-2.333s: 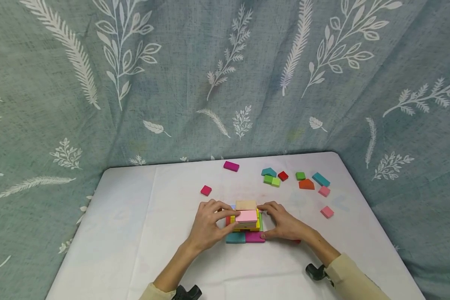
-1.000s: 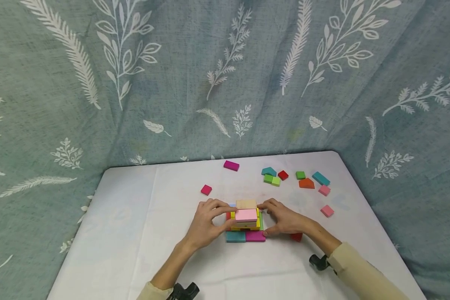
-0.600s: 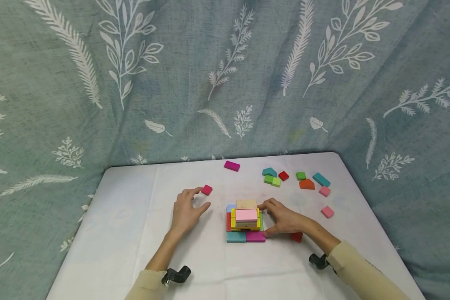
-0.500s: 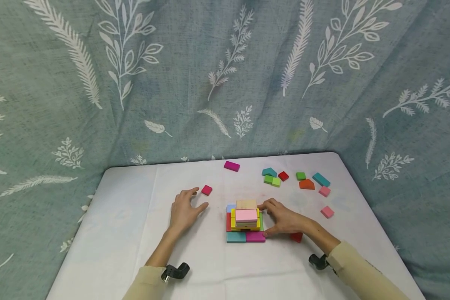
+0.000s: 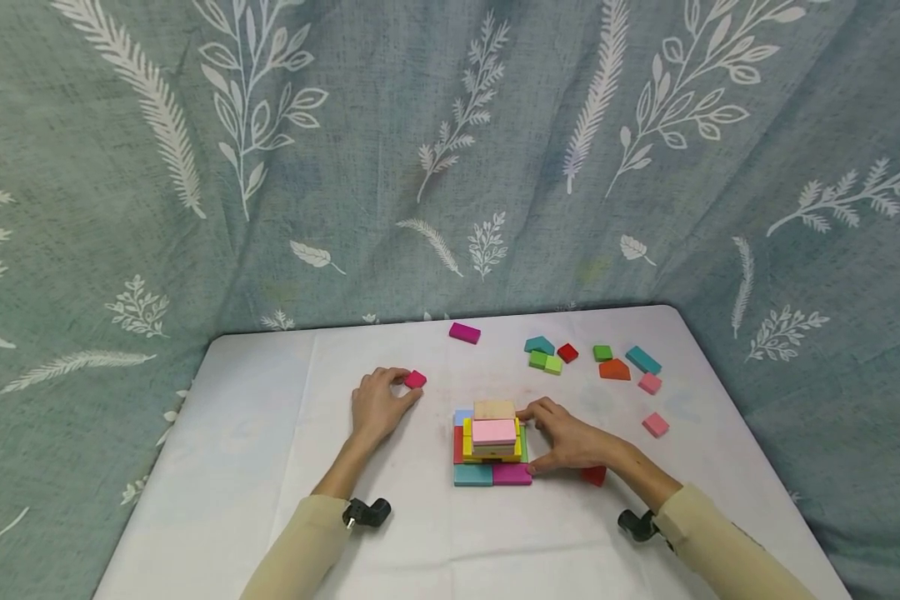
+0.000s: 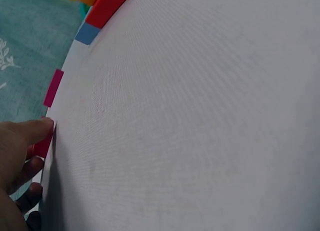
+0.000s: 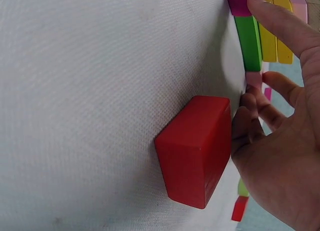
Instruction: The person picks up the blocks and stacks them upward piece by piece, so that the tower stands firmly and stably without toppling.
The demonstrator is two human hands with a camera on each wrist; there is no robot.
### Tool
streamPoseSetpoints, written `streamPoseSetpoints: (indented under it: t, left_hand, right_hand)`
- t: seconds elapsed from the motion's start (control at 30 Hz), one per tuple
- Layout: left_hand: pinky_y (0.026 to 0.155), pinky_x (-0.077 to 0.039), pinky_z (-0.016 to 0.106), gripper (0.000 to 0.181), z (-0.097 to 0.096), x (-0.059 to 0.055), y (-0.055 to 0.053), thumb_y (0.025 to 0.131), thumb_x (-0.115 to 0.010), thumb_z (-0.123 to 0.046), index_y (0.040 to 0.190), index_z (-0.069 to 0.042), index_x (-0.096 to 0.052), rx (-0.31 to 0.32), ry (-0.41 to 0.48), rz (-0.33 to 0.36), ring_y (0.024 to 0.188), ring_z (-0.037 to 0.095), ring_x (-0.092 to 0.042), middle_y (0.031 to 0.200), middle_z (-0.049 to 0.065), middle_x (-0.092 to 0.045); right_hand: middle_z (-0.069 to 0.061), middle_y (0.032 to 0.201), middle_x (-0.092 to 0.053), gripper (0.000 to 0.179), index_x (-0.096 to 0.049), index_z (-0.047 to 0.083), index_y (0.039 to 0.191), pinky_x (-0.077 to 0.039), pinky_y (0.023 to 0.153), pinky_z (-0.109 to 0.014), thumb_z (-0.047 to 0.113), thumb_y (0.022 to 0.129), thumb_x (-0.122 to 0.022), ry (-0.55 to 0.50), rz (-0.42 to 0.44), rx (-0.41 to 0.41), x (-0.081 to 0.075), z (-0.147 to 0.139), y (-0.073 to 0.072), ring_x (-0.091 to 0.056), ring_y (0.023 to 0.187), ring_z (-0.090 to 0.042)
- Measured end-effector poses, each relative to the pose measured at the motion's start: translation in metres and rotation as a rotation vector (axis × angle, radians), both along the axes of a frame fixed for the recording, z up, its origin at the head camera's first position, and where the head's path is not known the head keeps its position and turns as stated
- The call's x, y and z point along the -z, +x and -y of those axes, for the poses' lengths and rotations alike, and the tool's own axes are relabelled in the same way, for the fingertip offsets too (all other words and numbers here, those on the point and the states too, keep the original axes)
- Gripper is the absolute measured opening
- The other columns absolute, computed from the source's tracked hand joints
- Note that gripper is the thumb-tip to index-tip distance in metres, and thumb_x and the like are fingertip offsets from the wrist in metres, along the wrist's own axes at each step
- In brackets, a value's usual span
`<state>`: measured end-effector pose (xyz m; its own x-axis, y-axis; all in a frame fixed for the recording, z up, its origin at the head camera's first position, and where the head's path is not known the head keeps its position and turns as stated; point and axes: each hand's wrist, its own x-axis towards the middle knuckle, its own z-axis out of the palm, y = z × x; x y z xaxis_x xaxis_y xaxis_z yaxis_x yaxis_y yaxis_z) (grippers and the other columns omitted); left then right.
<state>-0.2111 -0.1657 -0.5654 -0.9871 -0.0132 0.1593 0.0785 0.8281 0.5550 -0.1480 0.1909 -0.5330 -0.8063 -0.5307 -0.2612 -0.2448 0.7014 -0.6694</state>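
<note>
My left hand (image 5: 377,403) pinches a small crimson block (image 5: 416,379) between thumb and fingers, left of the stack. In the left wrist view its thumb lies over that crimson block (image 6: 42,147). A layered stack of wooden toy blocks (image 5: 493,432) stands mid-table, with pink and plain-wood pieces on top, yellow ones below and a mixed-colour base. My right hand (image 5: 570,435) holds the base's right side, thumb on the magenta block (image 7: 240,3) and index fingertip at a pink block (image 7: 254,79). The green block (image 7: 248,43) lies between these two.
A red block (image 7: 195,151) lies beside the right hand, partly hidden in the head view. A magenta block (image 5: 465,332) lies at the back. Towards the back right are several loose blocks, among them an orange one (image 5: 615,369), a teal one (image 5: 642,360) and a pink one (image 5: 656,424).
My left hand has left the stack's top, moved left and back, and closed its fingers on the crimson block. My right hand has stayed at the base's right side.
</note>
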Motion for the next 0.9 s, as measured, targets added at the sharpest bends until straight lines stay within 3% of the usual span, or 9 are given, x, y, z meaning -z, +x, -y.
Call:
streamPoseSetpoints:
  t: [0.13, 0.27, 0.37, 0.47, 0.63, 0.73, 0.9]
  left_hand:
    - [0.09, -0.039, 0.049, 0.04, -0.001, 0.003, -0.004, 0.086, -0.078, -0.04, 0.119, -0.017, -0.072, 0.002, 0.0, -0.003, 0.106, 0.028, -0.058, 0.111, 0.005, -0.068]
    - [0.084, -0.042, 0.042, 0.038, -0.005, -0.004, -0.001, 0.087, -0.079, -0.035, 0.12, -0.019, -0.073, 0.071, 0.085, -0.031, 0.096, 0.022, -0.058, 0.108, 0.002, -0.069]
    - [0.078, -0.044, 0.037, 0.037, -0.013, -0.021, 0.008, 0.087, -0.08, -0.032, 0.121, -0.021, -0.072, 0.177, 0.206, -0.055, 0.091, 0.018, -0.055, 0.11, -0.003, -0.068]
    - [0.075, -0.045, 0.037, 0.037, -0.026, -0.046, 0.024, 0.087, -0.08, -0.032, 0.122, -0.026, -0.07, 0.309, 0.313, -0.086, 0.091, 0.015, -0.053, 0.11, -0.008, -0.067]
    - [0.076, -0.047, 0.041, 0.036, -0.047, -0.08, 0.048, 0.088, -0.078, -0.036, 0.123, -0.03, -0.069, 0.508, 0.372, -0.117, 0.095, 0.018, -0.055, 0.112, -0.013, -0.065]
    - [0.081, -0.043, 0.039, 0.035, -0.055, -0.088, 0.056, 0.088, -0.077, -0.037, 0.122, -0.033, -0.069, 0.563, 0.361, -0.093, 0.097, 0.018, -0.055, 0.113, -0.016, -0.064]
    - [0.087, -0.038, 0.041, 0.035, -0.061, -0.086, 0.061, 0.087, -0.079, -0.039, 0.121, -0.035, -0.07, 0.584, 0.315, -0.066, 0.097, 0.017, -0.055, 0.112, -0.018, -0.064]
  right_hand:
    - [0.003, 0.14, -0.042, 0.083, -0.045, 0.027, 0.142, -0.047, 0.104, -0.046, 0.041, 0.073, -0.09, -0.007, 0.007, 0.006, 0.001, 0.0, 0.0, -0.044, 0.125, -0.022]
    - [0.002, 0.14, -0.041, 0.084, -0.045, 0.028, 0.142, -0.047, 0.103, -0.046, 0.04, 0.073, -0.09, -0.008, 0.006, 0.007, 0.003, -0.001, -0.001, -0.043, 0.125, -0.022]
    - [0.002, 0.141, -0.041, 0.084, -0.045, 0.028, 0.142, -0.048, 0.103, -0.045, 0.04, 0.072, -0.09, -0.004, 0.002, 0.007, 0.003, -0.001, -0.001, -0.044, 0.125, -0.022]
    - [0.002, 0.141, -0.041, 0.084, -0.045, 0.027, 0.142, -0.047, 0.104, -0.045, 0.04, 0.073, -0.09, -0.003, 0.005, 0.009, 0.001, -0.001, 0.0, -0.044, 0.125, -0.022]
    - [0.002, 0.141, -0.042, 0.083, -0.046, 0.027, 0.142, -0.047, 0.103, -0.046, 0.04, 0.073, -0.09, -0.004, 0.005, 0.015, -0.001, -0.001, 0.0, -0.044, 0.125, -0.022]
    - [0.002, 0.14, -0.042, 0.083, -0.046, 0.028, 0.142, -0.047, 0.103, -0.046, 0.039, 0.073, -0.09, -0.01, 0.008, 0.017, 0.0, -0.001, 0.0, -0.044, 0.125, -0.022]
    - [0.002, 0.14, -0.042, 0.083, -0.045, 0.028, 0.142, -0.047, 0.103, -0.046, 0.041, 0.073, -0.089, -0.01, 0.012, 0.013, 0.001, -0.001, 0.0, -0.044, 0.125, -0.022]
